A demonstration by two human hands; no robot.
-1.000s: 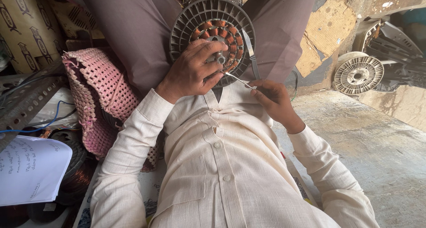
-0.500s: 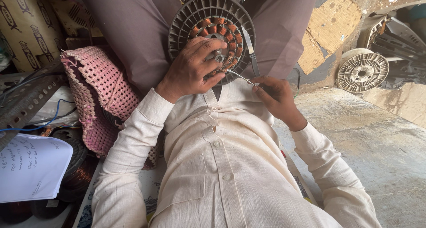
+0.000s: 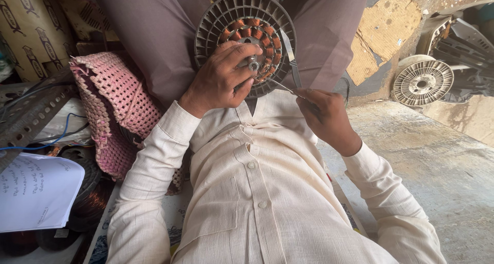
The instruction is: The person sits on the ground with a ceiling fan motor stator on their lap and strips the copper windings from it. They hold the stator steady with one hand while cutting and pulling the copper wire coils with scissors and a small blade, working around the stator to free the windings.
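Observation:
A round grey fan motor (image 3: 246, 18) with copper coils rests upright between my knees. My left hand (image 3: 218, 79) lies over its lower middle, fingers curled around the metal shaft at the hub. My right hand (image 3: 325, 116) is closed around a thin metal tool (image 3: 283, 86) whose tip reaches the lower right of the coils. Cream shirt sleeves cover both forearms. The part of the coils under my left palm is hidden.
A pink woven cushion (image 3: 110, 102) lies at my left. Spools of copper wire (image 3: 90, 192) and a written paper sheet (image 3: 36, 192) sit at lower left. Another round motor part (image 3: 423, 82) leans at the right on a concrete floor (image 3: 437, 161).
The view has shifted slightly. My right hand with the tool has edged a little to the right; my left hand stays on the motor hub.

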